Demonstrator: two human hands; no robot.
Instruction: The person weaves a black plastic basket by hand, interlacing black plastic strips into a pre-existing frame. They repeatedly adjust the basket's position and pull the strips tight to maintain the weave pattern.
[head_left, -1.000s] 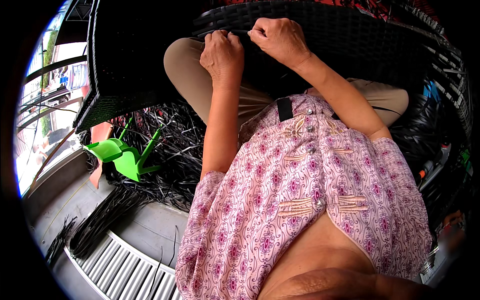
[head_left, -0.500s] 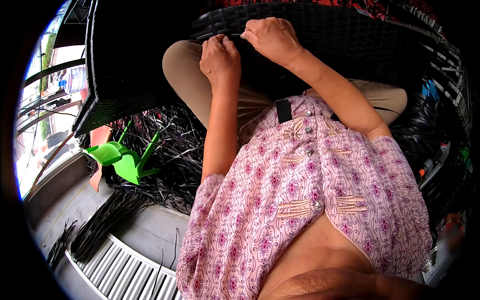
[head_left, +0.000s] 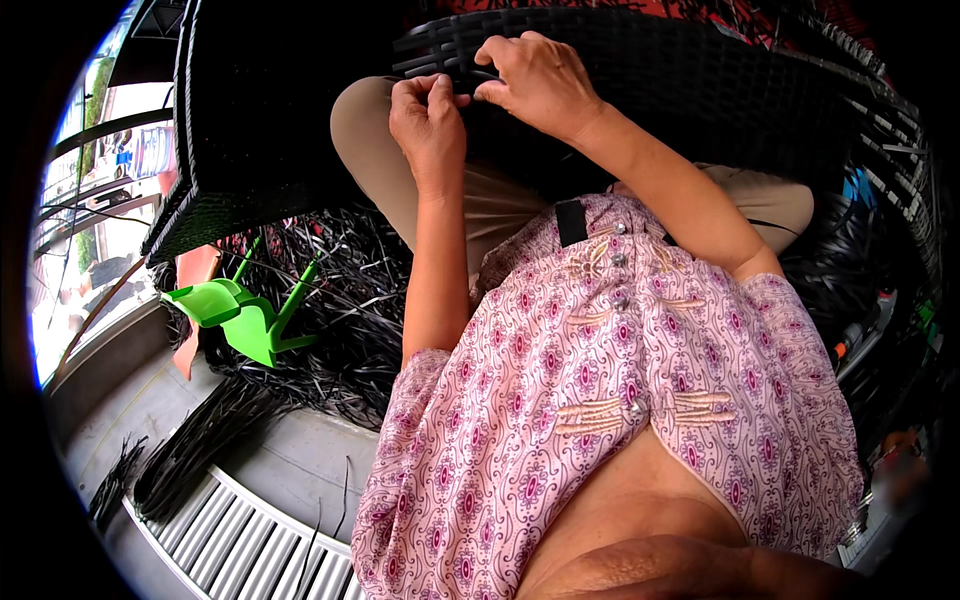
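A black woven wicker panel (head_left: 640, 75) stands across my lap, its upper edge curving beyond my hands. My left hand (head_left: 430, 125) is closed in a pinch at the panel's left part. A thin dark strip (head_left: 483, 74) shows beside its fingertips, mostly lost against the dark weave. To its right, my right hand (head_left: 545, 85) has thumb and forefinger apart, with the thumb tip close to my left fingertips. Nothing shows gripped in the right hand.
Left of my knee rises a dark woven piece (head_left: 185, 200). Below it, a heap of loose black strips (head_left: 350, 300) surrounds a bright green plastic object (head_left: 250, 325). A bundle of black strips (head_left: 205, 450) lies near a white slatted grate (head_left: 250, 530). More black strips (head_left: 835, 250) lie at right.
My right thumb and forefinger have spread from a pinch. My left hand has shifted slightly left and turned, its fingertips still together. The panel's edge has moved a little.
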